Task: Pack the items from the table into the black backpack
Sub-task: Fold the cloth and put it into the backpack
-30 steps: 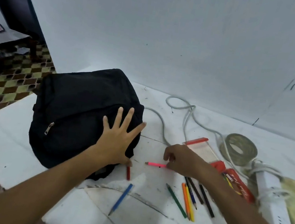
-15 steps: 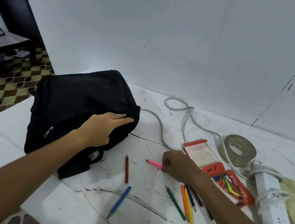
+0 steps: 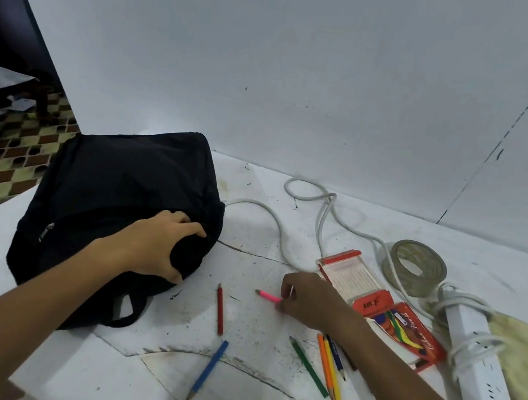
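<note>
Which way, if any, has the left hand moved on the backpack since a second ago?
Yes. The left hand went from flat on the black backpack to gripping its fabric, farther from the red pencil.

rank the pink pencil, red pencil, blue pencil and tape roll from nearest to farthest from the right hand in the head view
From the right hand:
1. Pink pencil, pinched at its fingertips, to their left.
2. Red pencil, further left, toward the backpack.
3. Blue pencil and tape roll: too close to call; the pencil lies lower left, the roll upper right.

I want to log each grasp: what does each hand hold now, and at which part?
The left hand grips a fold of fabric on the black backpack, near its right edge. The right hand pinches the pink pencil at its right end.
</note>
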{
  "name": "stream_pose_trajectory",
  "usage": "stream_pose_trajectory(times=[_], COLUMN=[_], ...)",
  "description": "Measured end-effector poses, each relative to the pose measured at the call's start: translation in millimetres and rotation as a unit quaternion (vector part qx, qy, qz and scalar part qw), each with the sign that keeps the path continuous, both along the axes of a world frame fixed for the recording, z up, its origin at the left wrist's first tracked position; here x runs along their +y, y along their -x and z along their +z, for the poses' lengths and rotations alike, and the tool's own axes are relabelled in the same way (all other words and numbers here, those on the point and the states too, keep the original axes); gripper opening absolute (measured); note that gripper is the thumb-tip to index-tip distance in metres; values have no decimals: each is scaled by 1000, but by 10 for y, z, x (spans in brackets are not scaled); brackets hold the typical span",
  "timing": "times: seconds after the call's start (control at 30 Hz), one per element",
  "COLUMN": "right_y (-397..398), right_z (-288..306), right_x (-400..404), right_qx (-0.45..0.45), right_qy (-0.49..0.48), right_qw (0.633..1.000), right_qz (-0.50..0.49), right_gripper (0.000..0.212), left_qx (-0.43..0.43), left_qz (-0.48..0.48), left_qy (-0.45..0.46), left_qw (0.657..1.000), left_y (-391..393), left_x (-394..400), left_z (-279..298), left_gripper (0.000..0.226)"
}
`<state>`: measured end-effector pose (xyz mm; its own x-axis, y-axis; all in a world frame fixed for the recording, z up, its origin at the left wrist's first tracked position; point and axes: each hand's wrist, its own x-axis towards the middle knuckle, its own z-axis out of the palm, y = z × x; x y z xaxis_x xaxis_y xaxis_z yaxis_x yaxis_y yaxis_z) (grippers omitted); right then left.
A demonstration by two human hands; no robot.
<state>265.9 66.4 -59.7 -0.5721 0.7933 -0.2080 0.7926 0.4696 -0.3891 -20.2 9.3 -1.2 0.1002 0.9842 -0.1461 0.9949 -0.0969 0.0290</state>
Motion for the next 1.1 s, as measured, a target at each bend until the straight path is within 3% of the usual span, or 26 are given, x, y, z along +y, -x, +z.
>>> stream_pose_trajectory(times=[0.13, 0.23, 0.33, 0.57, 0.63, 0.7, 0.8, 0.97, 1.03, 1.1], right_y=[-44, -115, -259, -952, -1138, -1275, -1372, -1313, -1208, -1096], right_z=[22, 57, 133, 246, 249, 228, 165, 24, 45, 135], right_x=[18, 43, 91, 302, 301, 262, 182, 46, -10, -64], right_qx=[15, 43, 107, 193, 147, 47, -35, -26, 13, 27], right_qy=[14, 38, 33, -126, -93, -48, -37, -132, -161, -118], right_qw=[1000, 998, 994, 949, 954, 968, 976, 965, 962, 972], right_qz=[22, 39, -12, -216, -245, -243, -211, -223, -218, -203], right_gripper=[13, 12, 12, 18, 19, 16, 32, 29, 18, 1], left_qx=[54, -15, -78, -174, -173, -156, -141, -199, -212, -204], left_qz=[-56, -130, -155, -197, -209, -220, -225, -194, -186, -186], left_qy=[-98, -142, -107, -29, -20, -6, 8, -11, 4, 27], left_qw=[992, 981, 979, 964, 962, 963, 964, 960, 960, 961], left_y=[-167, -374, -627, -1175, -1342, -1464, -1535, -1456, -1355, -1266], left_x=[49, 118, 215, 408, 465, 511, 562, 549, 531, 513], left_z=[-54, -127, -200, -402, -470, -541, -624, -659, -638, -633], left_gripper=[90, 79, 61, 44, 43, 38, 21, 16, 18, 20])
